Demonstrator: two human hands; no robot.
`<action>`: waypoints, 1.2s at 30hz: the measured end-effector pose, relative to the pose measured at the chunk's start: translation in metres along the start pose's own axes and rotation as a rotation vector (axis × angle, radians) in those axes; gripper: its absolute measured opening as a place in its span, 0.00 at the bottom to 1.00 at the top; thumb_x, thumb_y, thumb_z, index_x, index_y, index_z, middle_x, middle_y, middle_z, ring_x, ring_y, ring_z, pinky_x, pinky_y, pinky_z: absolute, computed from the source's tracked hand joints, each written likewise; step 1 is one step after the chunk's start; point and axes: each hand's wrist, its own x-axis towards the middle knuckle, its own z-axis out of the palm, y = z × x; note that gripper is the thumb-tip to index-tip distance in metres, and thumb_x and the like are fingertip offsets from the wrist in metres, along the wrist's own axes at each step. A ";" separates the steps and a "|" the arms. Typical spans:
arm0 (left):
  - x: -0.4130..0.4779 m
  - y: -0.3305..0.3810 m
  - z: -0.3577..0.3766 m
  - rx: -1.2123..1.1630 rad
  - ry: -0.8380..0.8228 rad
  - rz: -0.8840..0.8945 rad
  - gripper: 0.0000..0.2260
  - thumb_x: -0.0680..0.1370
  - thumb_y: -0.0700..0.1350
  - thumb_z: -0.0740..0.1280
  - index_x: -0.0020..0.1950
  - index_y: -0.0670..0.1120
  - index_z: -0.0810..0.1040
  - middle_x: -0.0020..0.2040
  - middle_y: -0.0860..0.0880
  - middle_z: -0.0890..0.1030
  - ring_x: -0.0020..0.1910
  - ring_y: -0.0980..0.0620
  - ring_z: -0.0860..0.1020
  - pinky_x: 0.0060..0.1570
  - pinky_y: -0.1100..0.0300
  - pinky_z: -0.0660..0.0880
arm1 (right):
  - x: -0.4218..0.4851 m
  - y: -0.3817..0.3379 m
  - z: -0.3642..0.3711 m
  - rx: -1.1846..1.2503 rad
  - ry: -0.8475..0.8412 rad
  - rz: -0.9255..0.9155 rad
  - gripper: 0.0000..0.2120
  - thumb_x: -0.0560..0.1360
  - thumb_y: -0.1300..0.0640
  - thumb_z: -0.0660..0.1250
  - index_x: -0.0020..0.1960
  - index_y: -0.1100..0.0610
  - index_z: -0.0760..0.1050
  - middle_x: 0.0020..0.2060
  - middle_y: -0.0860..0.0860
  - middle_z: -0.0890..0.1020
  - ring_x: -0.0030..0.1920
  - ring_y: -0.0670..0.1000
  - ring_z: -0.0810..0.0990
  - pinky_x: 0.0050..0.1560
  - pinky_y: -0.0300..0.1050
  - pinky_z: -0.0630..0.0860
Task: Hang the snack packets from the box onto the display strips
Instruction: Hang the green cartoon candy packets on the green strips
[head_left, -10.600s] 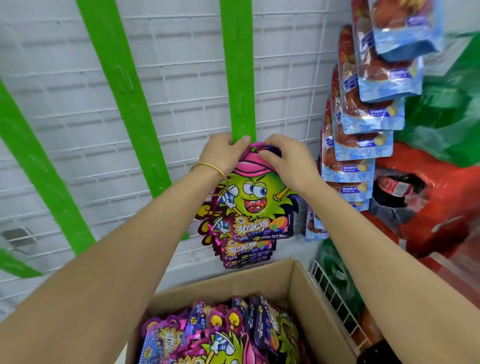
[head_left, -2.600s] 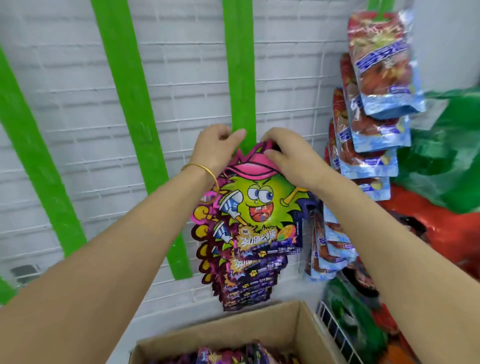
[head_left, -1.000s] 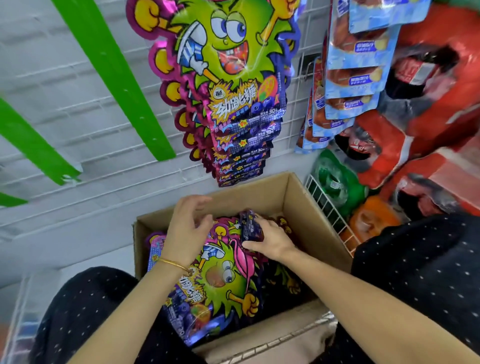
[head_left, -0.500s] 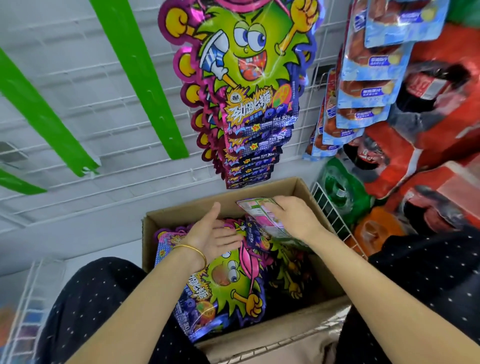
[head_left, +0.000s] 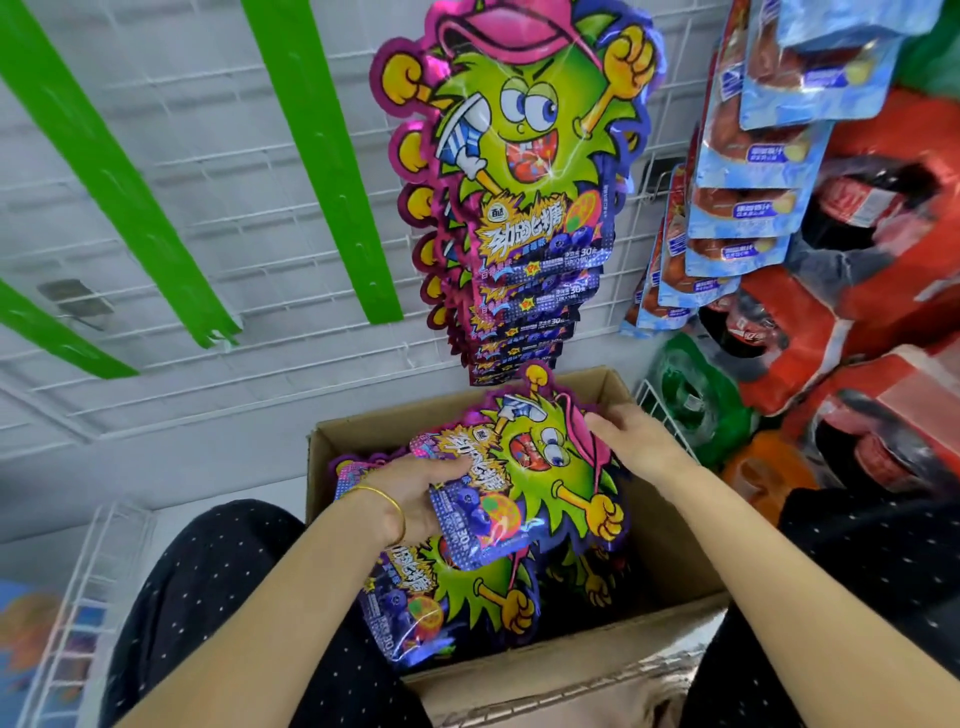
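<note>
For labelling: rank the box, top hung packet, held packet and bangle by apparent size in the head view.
1. box
2. top hung packet
3. held packet, same design, tilted, so unsure
4. bangle

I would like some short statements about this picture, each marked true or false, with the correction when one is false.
1. The left hand and the right hand both hold one lifted packet over the cardboard box. True.
2. The cardboard box is empty. False: more packets lie inside it.
3. The green strips at the left carry snacks. False: they hang bare.
4. Blue packets hang to the right of the hung cartoon packets. True.
</note>
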 end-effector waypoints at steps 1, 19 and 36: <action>-0.002 0.002 -0.001 0.022 -0.025 0.016 0.03 0.76 0.37 0.65 0.43 0.38 0.75 0.28 0.42 0.81 0.26 0.47 0.81 0.36 0.49 0.80 | 0.002 0.004 0.001 0.161 -0.026 0.073 0.16 0.78 0.51 0.62 0.58 0.63 0.75 0.57 0.58 0.79 0.54 0.57 0.77 0.52 0.46 0.72; -0.083 0.136 0.047 0.843 0.549 1.265 0.10 0.75 0.42 0.67 0.55 0.42 0.77 0.48 0.49 0.78 0.44 0.55 0.75 0.42 0.71 0.68 | -0.020 -0.107 -0.100 0.133 -0.103 -0.416 0.08 0.67 0.64 0.74 0.42 0.67 0.78 0.37 0.61 0.81 0.40 0.49 0.76 0.43 0.38 0.70; -0.155 0.304 0.158 0.687 0.332 1.491 0.10 0.77 0.45 0.64 0.37 0.44 0.73 0.33 0.42 0.73 0.26 0.53 0.73 0.31 0.60 0.72 | 0.012 -0.287 -0.197 0.077 0.572 -0.975 0.04 0.71 0.66 0.69 0.45 0.65 0.79 0.37 0.55 0.79 0.39 0.52 0.75 0.41 0.41 0.71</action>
